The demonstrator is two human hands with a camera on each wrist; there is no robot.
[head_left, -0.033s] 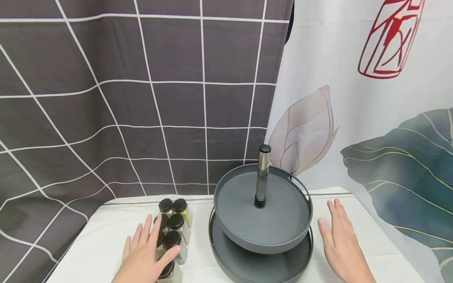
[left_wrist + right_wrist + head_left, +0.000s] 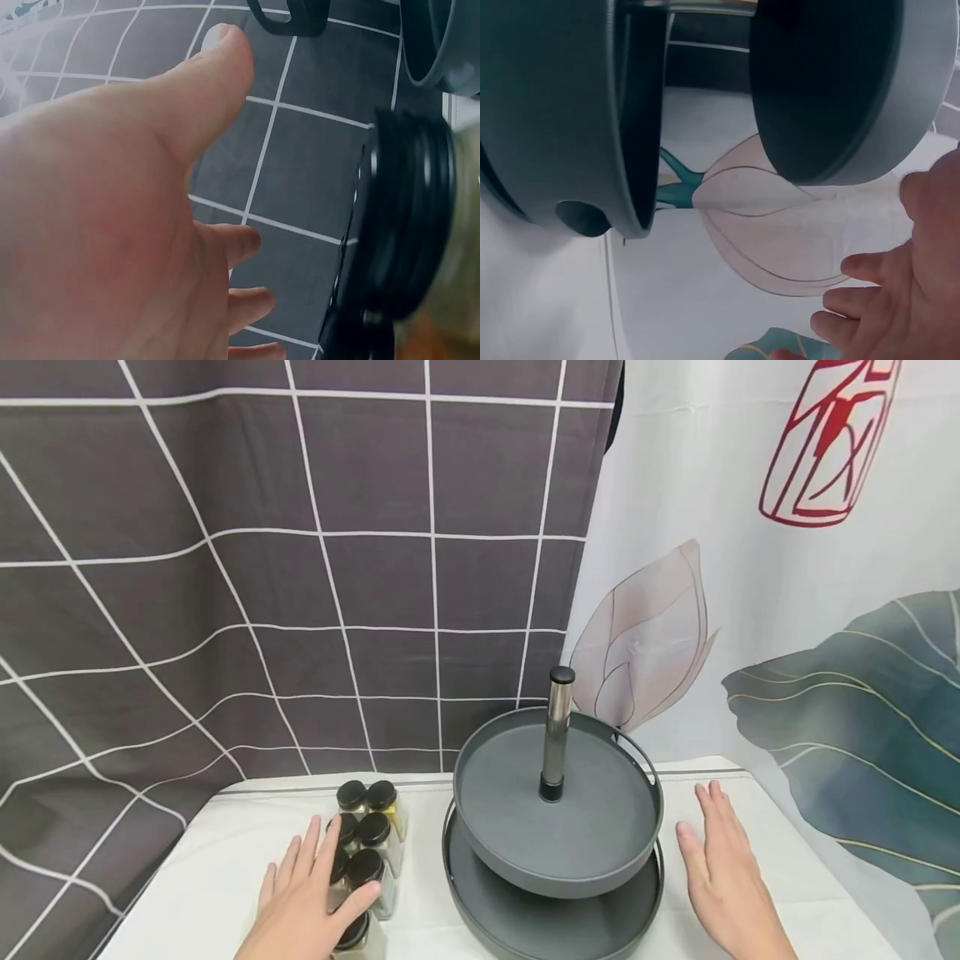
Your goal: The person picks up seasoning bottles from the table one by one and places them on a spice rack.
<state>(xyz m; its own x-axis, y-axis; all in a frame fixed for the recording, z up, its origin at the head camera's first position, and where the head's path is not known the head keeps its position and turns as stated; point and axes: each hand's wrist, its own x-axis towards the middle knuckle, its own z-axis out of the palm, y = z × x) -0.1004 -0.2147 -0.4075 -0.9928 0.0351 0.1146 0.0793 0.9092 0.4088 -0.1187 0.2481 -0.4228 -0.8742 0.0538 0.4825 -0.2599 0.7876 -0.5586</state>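
Note:
A dark grey two-tier round tray stand [image 2: 510, 860] with a metal post [image 2: 556, 735] and black cap stands on the white-covered table. To its left, several glass spice jars [image 2: 384, 847] with black lids are lined up in two columns. My left hand [image 2: 300, 893] hovers over and beside the jars, fingers spread, partly hiding the nearer ones. One black jar lid [image 2: 397, 217] looms close to that hand in the left wrist view. On the stand's right side is my right hand [image 2: 731, 881], fingers straight and apart from the tray rim. Both hands hold nothing.
Behind the table hangs a dark grey curtain [image 2: 360, 577] with white grid lines. A white cloth with leaf prints [image 2: 645, 635] hangs at the right. The table's white cover [image 2: 202, 868] extends left of the jars, and its back edge runs close behind the stand.

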